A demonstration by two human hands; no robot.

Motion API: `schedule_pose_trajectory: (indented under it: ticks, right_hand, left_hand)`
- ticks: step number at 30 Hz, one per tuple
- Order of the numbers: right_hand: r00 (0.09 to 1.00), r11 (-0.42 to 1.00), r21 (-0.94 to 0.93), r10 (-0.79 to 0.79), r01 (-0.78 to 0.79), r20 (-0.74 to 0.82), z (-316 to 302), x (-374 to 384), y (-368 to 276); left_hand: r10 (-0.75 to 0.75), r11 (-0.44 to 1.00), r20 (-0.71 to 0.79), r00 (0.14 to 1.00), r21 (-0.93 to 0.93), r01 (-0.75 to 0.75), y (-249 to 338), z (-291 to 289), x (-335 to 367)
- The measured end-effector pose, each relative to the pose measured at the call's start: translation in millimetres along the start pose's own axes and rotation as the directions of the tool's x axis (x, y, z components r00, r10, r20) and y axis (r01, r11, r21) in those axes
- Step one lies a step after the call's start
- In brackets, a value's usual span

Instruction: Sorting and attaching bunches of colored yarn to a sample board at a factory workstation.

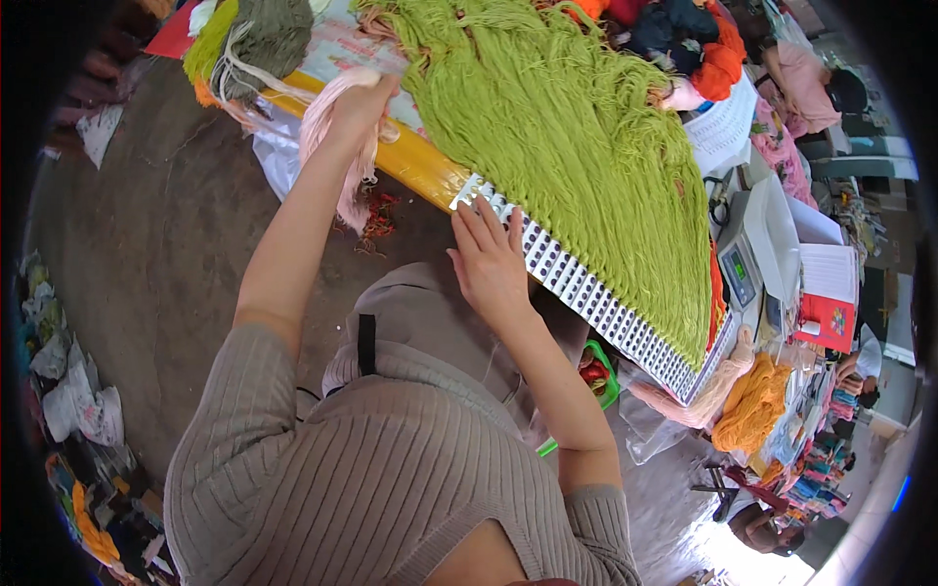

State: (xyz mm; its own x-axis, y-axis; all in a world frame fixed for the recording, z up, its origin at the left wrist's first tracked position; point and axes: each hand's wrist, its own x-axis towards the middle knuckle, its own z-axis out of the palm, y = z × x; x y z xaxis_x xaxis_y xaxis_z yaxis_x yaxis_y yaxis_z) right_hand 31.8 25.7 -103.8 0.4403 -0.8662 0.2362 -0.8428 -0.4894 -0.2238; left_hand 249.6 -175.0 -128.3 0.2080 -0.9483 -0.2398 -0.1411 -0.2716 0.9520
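My left hand [360, 105] is closed round a pale pink skein of yarn [322, 119] at the table's yellow edge. The skein's lower end hangs past that edge, above a tangle of red threads [376, 220]. With fingers stretched out, my right hand [489, 264] rests on the near end of a long white strip [576, 278] marked with a row of dark dots. A wide spread of green yarn strands [557, 146] covers the table and runs up to the strip. What lies under my right fingertips is hidden.
Grey and green yarn bundles [269, 44] lie at the far left. A scale [757, 244] and papers stand on the right, with orange yarn [750, 402] nearer. A green basket [608, 376] sits below the table edge. People are farther off at right.
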Motion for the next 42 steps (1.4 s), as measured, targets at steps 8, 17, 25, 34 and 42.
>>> schedule_pose_trajectory:
  ticks: [8, 17, 25, 34, 42]
  right_hand:
    - [1.0, 1.0, -0.005, -0.013, 0.014, 0.021, 4, 2, -11]
    - [1.0, 0.987, 0.159, -0.006, 0.009, -0.022, 3, 0, 2]
    - [0.999, 0.975, 0.218, -0.051, 0.047, 0.01, 8, 0, 0]
    - [0.998, 0.971, 0.234, -0.045, 0.056, -0.051, 7, -5, 5]
    - [0.989, 0.809, 0.586, 0.116, -0.039, -0.094, -6, -5, 10]
  left_hand:
    - [0.212, 0.687, -0.052, 0.976, 0.718, -0.111, 5, 24, 50]
    - [0.26, 0.826, 0.153, 0.953, 0.476, -0.301, 19, 35, 63]
    - [0.259, 0.865, -0.108, 0.96, 0.469, -0.18, 17, 37, 163]
    - [0.239, 0.947, -0.412, 0.879, 0.299, -0.118, 21, -48, 149]
    - [0.467, 0.824, -0.239, 0.851, -0.231, -0.517, 45, -95, -100]
